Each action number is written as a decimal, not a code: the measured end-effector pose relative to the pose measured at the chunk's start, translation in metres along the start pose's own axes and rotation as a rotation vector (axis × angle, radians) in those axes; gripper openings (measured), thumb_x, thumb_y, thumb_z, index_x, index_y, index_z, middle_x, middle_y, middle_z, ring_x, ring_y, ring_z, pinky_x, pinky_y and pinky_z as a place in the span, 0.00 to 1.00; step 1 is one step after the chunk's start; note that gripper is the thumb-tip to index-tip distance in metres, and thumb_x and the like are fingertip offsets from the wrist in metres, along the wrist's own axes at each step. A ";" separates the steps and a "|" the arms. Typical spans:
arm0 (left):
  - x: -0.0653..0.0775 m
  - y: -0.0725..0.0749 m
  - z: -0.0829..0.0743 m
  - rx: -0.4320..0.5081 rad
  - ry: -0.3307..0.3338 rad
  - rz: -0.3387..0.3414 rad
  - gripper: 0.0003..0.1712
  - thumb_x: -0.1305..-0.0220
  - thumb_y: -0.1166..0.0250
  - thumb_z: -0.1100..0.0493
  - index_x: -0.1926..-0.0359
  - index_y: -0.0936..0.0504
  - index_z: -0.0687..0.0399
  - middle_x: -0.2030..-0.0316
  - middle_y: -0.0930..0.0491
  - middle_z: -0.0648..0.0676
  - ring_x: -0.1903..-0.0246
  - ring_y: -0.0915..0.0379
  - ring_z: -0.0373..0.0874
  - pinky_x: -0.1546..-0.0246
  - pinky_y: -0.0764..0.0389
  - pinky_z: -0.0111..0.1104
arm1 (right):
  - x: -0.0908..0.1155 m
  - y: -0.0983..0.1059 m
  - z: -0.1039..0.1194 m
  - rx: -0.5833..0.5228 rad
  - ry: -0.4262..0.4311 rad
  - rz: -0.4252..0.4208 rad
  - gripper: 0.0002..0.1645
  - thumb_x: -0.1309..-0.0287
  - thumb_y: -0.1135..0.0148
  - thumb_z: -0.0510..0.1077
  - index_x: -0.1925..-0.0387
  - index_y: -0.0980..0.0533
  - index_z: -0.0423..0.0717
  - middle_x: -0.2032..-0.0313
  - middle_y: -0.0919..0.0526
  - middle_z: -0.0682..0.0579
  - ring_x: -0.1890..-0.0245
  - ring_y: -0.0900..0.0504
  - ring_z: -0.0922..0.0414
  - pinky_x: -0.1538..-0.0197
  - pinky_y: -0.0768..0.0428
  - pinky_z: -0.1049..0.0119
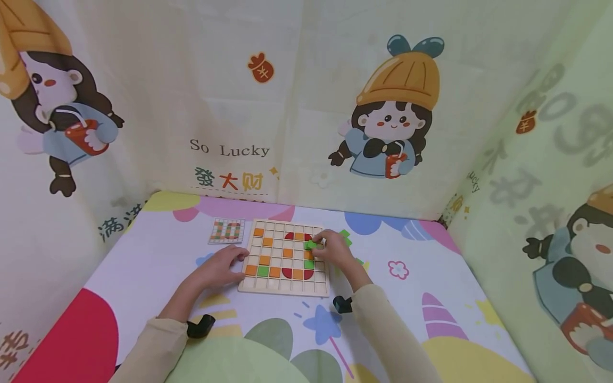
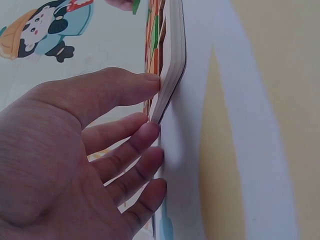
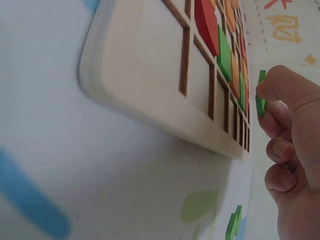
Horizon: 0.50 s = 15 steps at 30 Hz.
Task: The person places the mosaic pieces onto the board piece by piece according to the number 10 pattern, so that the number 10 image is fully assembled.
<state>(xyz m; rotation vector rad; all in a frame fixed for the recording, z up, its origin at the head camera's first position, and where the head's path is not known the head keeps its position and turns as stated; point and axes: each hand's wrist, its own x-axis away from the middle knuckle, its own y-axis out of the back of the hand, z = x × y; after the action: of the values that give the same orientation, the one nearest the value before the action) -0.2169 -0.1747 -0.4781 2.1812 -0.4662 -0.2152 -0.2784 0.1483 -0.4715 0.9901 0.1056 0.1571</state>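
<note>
A wooden grid board [image 1: 282, 292] lies on the table, with orange and green square tiles and red curved pieces in some of its cells. My right hand [image 1: 337, 250] pinches a green tile [image 3: 261, 95] between thumb and forefinger, above the upper right part of the board. On the board's left edge rests my left hand [image 1: 217, 268]. In the left wrist view, its thumb and fingers touch the board's side, loosely bent and spread.
A small printed card [image 1: 227, 231] with a coloured grid pattern lies left of the board. Loose green tiles [image 1: 346, 238] lie to its right, partly behind my right hand. Patterned cloth walls [image 1: 306, 106] surround the table.
</note>
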 end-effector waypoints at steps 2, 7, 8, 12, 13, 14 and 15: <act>0.000 0.000 0.000 0.002 0.005 -0.001 0.30 0.48 0.29 0.59 0.43 0.26 0.59 0.57 0.26 0.52 0.59 0.34 0.45 0.55 0.28 0.40 | -0.002 -0.003 0.003 -0.013 0.005 0.014 0.15 0.51 0.32 0.45 0.59 0.18 0.46 0.58 0.19 0.53 0.59 0.26 0.55 0.54 0.22 0.63; 0.002 0.000 -0.003 0.002 0.008 0.000 0.30 0.48 0.30 0.60 0.43 0.26 0.60 0.56 0.26 0.53 0.58 0.33 0.46 0.52 0.27 0.42 | -0.004 -0.010 0.009 -0.016 0.000 0.056 0.16 0.49 0.32 0.47 0.58 0.18 0.48 0.58 0.20 0.55 0.58 0.27 0.56 0.53 0.23 0.62; 0.003 0.000 -0.004 0.005 0.009 -0.001 0.31 0.48 0.30 0.60 0.43 0.26 0.61 0.55 0.25 0.54 0.57 0.32 0.46 0.51 0.27 0.43 | -0.005 -0.011 0.010 -0.012 0.005 0.058 0.15 0.49 0.32 0.47 0.58 0.18 0.48 0.58 0.20 0.54 0.57 0.27 0.55 0.52 0.23 0.62; 0.004 0.001 -0.006 0.005 0.014 -0.007 0.31 0.49 0.30 0.60 0.42 0.26 0.61 0.54 0.25 0.54 0.56 0.32 0.46 0.50 0.27 0.44 | -0.007 -0.015 0.015 -0.008 0.025 0.052 0.15 0.48 0.32 0.47 0.58 0.19 0.48 0.57 0.20 0.53 0.57 0.26 0.55 0.50 0.22 0.60; 0.004 0.001 -0.007 0.006 0.016 -0.008 0.31 0.49 0.30 0.60 0.42 0.26 0.61 0.54 0.25 0.54 0.56 0.32 0.46 0.50 0.27 0.44 | -0.008 -0.015 0.016 -0.006 0.029 0.051 0.15 0.48 0.32 0.47 0.58 0.19 0.48 0.57 0.20 0.54 0.57 0.26 0.55 0.49 0.22 0.60; 0.004 0.001 -0.007 0.005 0.017 -0.008 0.31 0.49 0.30 0.60 0.42 0.26 0.61 0.55 0.25 0.54 0.57 0.32 0.46 0.50 0.27 0.43 | -0.009 -0.016 0.018 -0.004 0.033 0.051 0.15 0.47 0.32 0.47 0.57 0.19 0.48 0.56 0.20 0.53 0.56 0.25 0.55 0.48 0.22 0.60; 0.003 0.001 -0.006 0.004 0.017 -0.008 0.31 0.48 0.30 0.60 0.42 0.26 0.60 0.55 0.25 0.54 0.57 0.32 0.46 0.51 0.27 0.43 | -0.010 -0.017 0.019 -0.004 0.031 0.054 0.15 0.47 0.32 0.47 0.56 0.19 0.48 0.56 0.19 0.54 0.56 0.25 0.56 0.48 0.21 0.60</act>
<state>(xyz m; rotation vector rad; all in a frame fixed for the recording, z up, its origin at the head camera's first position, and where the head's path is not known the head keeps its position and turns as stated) -0.2120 -0.1719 -0.4734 2.1878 -0.4485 -0.1998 -0.2835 0.1215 -0.4750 0.9870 0.1072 0.2221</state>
